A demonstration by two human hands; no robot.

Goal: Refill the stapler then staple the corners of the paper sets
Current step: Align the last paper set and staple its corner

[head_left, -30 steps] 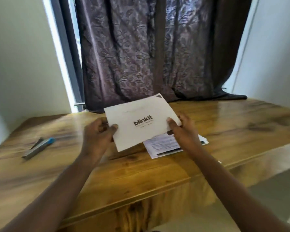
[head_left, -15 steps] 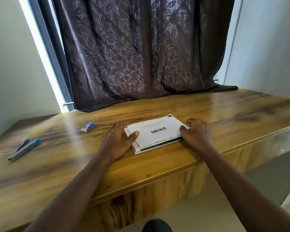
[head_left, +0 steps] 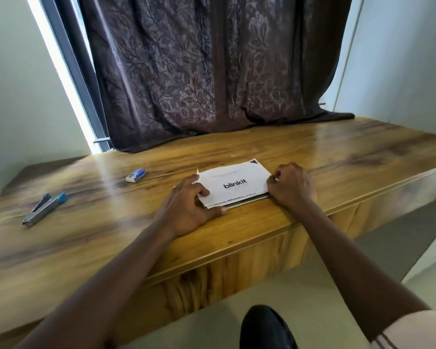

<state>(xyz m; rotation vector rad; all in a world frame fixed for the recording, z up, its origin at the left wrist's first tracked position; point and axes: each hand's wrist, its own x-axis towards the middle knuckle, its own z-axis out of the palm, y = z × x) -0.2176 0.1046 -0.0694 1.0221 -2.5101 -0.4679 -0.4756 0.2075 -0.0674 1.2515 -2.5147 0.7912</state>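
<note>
Nearest: dark shoe-like shape [head_left: 264,328] on the floor below the bench [head_left: 237,238] edge, both forearms reaching in over it.

Stapler [head_left: 44,209] lies flat on the bench, well off to the left of both hands. Long axis is diagonal: metal end near-left, blue end far-right, pointing roughly toward the staple box. A dark arm looks splayed off the body at the blue end; whether it's open for loading is unclear.

Left hand [head_left: 186,205] is on the left end of the paper stack [head_left: 234,183], with curled fingers over the top sheet's left edge and the thumb laid along the near long edge. It's grasping that end.

The stack lies flat near the bench front edge, centre frame, between the hands, long axis left-right, "blinkit" sheet on top, lower sheets showing along the near edge.

Right hand [head_left: 291,186] is curled tight against the right short edge, thumb tip on the top sheet. Reads as a pinch on that end.

Staple box [head_left: 136,175], small, blue and white, sits farther back, between stapler and stack, apart from both.

Judgement: refill not yet started. Stapler and box both lie left, so the left hand is the nearer one to reach.

Far: dark patterned curtain [head_left: 199,71], its hem on the bench's back edge.
</note>
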